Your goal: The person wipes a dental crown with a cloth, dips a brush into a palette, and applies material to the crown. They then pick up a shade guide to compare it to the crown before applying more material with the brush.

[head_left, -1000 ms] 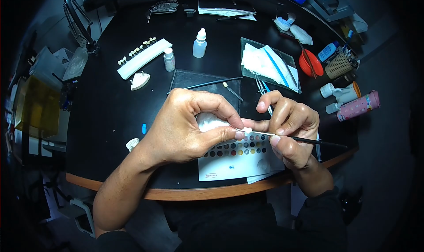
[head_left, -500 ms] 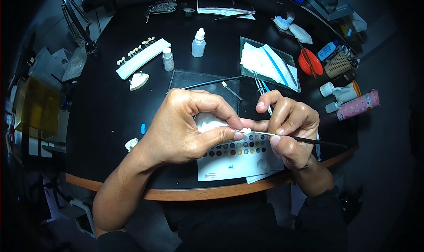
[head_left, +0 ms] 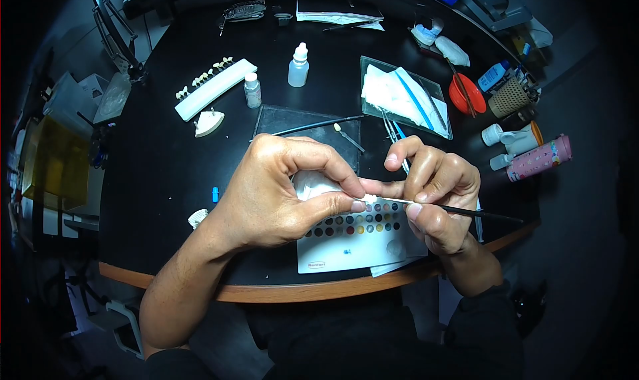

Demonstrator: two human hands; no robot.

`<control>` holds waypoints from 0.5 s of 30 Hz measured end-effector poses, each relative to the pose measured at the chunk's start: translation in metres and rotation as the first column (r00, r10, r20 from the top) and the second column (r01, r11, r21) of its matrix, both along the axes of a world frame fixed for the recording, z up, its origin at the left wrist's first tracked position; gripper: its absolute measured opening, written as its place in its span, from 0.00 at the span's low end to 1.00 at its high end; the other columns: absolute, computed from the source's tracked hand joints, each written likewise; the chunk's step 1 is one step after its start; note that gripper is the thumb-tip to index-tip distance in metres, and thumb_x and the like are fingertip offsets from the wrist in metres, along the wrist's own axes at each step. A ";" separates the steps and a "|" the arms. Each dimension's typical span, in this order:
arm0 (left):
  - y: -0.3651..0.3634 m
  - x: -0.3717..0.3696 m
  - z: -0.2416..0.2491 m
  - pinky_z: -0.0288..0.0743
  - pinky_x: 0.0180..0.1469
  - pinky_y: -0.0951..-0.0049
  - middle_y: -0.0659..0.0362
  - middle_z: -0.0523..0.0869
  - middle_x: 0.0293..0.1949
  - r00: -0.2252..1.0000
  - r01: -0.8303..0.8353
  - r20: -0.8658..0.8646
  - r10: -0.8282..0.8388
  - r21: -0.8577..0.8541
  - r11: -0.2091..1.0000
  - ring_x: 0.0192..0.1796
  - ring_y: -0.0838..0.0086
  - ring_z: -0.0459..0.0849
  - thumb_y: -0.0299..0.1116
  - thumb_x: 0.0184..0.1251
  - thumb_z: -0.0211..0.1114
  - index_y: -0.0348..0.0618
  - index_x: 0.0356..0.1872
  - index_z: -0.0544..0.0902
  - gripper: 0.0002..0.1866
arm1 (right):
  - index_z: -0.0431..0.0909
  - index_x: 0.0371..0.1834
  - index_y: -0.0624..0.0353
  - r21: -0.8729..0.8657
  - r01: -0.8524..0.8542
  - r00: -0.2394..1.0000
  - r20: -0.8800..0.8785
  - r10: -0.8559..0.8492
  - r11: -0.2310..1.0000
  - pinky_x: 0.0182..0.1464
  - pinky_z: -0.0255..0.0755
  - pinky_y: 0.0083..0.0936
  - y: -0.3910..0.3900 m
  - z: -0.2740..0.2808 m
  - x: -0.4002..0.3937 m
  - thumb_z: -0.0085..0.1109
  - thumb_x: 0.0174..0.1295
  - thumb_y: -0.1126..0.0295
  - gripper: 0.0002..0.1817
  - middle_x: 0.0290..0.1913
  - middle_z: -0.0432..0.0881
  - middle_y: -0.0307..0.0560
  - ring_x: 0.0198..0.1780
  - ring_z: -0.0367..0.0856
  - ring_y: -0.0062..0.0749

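Note:
My left hand [head_left: 276, 193] is closed, thumb and forefinger pinching a small whitish piece that looks like a dental crown [head_left: 370, 198]. From the right comes a fine paintbrush [head_left: 486, 215] with a dark handle, gripped by my right hand [head_left: 439, 193] between thumb and fingers near its metal end. The brush tip reaches the crown; whether it touches cannot be made out. Below both hands lies a white palette sheet [head_left: 333, 255] with rows of coloured dots and a blue smear. Something white, like a tissue [head_left: 313, 184], shows inside the curve of my left hand.
A shade guide [head_left: 216, 90], a small bottle [head_left: 252, 90] and a dropper bottle [head_left: 299, 67] stand farther back. Right of them are a glass plate with tissue [head_left: 386, 90], tweezers [head_left: 391, 127], a red bowl [head_left: 459, 100] and a pink bottle [head_left: 540, 159]. A dental model [head_left: 209, 123] lies left.
The crown has shifted very slightly left between my fingers, and the brush tip lies a touch lower. Both hands otherwise hold nearly the same pose.

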State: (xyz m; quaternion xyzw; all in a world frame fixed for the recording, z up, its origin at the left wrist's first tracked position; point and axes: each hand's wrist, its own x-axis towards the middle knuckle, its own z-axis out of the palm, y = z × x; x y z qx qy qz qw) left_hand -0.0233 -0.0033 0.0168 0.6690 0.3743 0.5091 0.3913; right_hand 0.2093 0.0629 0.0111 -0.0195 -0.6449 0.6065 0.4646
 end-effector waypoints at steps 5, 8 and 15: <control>0.005 -0.001 -0.010 0.74 0.62 0.63 0.59 0.95 0.31 0.999 0.024 -0.032 -0.020 0.141 0.990 0.36 0.75 0.92 0.22 0.52 0.83 0.45 0.31 0.95 0.07 | 0.75 0.26 0.63 -0.019 -0.016 1.000 -0.005 0.016 1.000 0.58 0.88 0.59 -0.001 0.000 0.000 0.61 0.56 0.84 0.06 0.28 0.79 0.49 0.60 0.81 0.48; 0.006 -0.001 -0.009 0.76 0.59 0.64 0.58 0.95 0.31 0.999 0.038 -0.010 -0.037 0.158 0.987 0.35 0.75 0.93 0.20 0.50 0.82 0.45 0.29 0.94 0.07 | 0.74 0.25 0.63 0.013 -0.016 1.000 0.012 0.016 1.000 0.58 0.89 0.58 0.000 -0.001 0.002 0.61 0.55 0.83 0.06 0.28 0.79 0.49 0.59 0.80 0.49; 0.005 -0.002 -0.007 0.77 0.55 0.65 0.56 0.95 0.32 0.998 0.063 0.014 -0.066 0.129 0.990 0.35 0.74 0.93 0.18 0.49 0.80 0.44 0.28 0.94 0.07 | 0.75 0.24 0.62 0.054 -0.008 1.000 0.030 0.006 0.999 0.57 0.90 0.57 0.002 -0.003 0.002 0.60 0.55 0.83 0.06 0.28 0.81 0.49 0.60 0.80 0.49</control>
